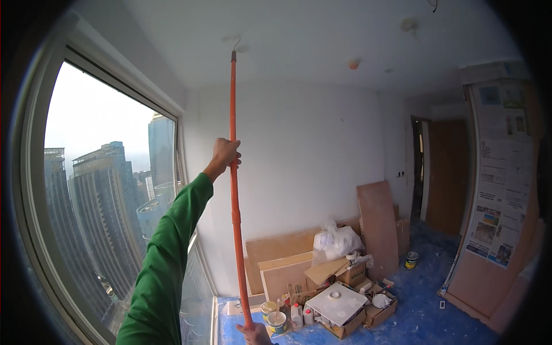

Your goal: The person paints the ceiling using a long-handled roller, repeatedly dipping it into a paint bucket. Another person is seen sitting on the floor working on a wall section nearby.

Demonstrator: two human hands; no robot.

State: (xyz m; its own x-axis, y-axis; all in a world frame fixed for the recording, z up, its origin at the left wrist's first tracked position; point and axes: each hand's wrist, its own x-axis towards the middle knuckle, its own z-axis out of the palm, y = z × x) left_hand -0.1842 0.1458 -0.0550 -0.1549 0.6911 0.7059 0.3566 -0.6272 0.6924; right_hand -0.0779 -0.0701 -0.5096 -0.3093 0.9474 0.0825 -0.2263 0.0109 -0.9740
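Note:
My left hand [226, 152], at the end of a green-sleeved arm, is closed round a long orange extension pole [236, 213]. Lower down, at the bottom edge, my right hand [255, 334] grips the same pole. The pole stands nearly upright, its top carrying a thin wire frame with a white paint roller [231, 40] that is up at the white ceiling [287, 46]. The roller is pale against the ceiling, so I cannot tell exactly whether it touches.
A large window [103, 172] runs along the left. Boards [376, 224], a white bag [333, 247], paint buckets [276, 323], jugs and boxes [348, 328] crowd the blue-covered floor [420, 310] by the back wall. A paper-covered cabinet [494, 190] stands right, beside a doorway [420, 172].

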